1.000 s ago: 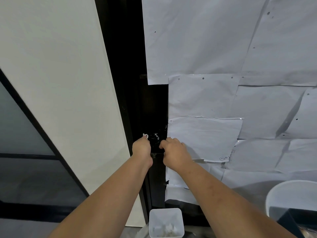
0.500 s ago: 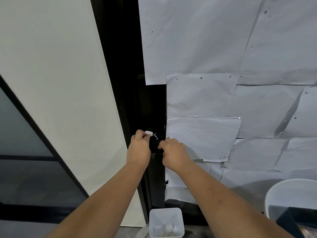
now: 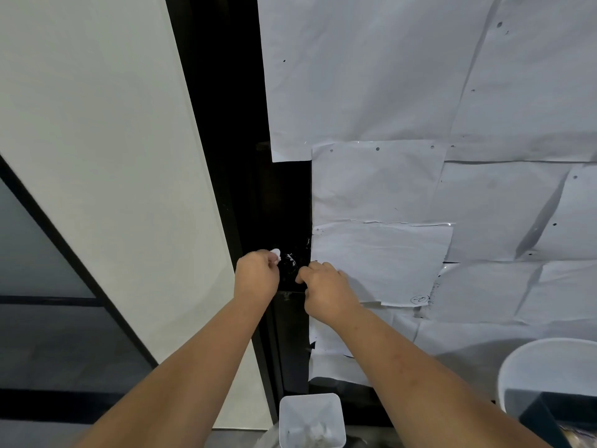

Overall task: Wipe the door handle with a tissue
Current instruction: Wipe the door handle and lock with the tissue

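Frame centre: left hand (image 3: 256, 275) pinches small white crumpled tissue (image 3: 275, 252) against glossy black door handle (image 3: 290, 265); right hand (image 3: 324, 286) grips handle. Thin tissue prob shreds w/ hard rubbing.

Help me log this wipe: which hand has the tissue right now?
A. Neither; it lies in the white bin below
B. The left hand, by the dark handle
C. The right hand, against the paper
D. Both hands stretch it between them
B: a white bit of tissue sticks out above the curled fingers of the left hand beside the handle, while the right hand shows none.
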Available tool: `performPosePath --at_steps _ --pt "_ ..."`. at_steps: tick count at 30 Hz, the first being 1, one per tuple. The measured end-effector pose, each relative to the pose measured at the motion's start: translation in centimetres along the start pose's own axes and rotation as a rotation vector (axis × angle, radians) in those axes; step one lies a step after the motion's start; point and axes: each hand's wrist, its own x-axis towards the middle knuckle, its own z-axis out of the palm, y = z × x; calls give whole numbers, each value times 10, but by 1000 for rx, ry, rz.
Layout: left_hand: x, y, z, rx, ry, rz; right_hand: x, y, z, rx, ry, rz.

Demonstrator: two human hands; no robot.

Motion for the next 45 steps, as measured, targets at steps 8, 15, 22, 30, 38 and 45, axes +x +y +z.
performPosePath --at_steps 8,15,22,30,38,45 --pt "-4 -4 2 -35 -149 -12 2 0 1 -1 -2 10" --pt "-3 -7 1 25 -176 -25 4 -3 -1 10 -18 18" --pt "-20 -21 -5 -593 -218 -497 3 -5 -2 3 -25 24" --pt "-8 -7 6 -1216 -383 -961 2 -2 -1 1 -12 13" --pt "-5 -8 16 -1387 -403 -1003 2 -2 -1 2 -17 21" --pt "-10 -5 13 -1543 -183 -914 1 -2 -1 10 -12 13"
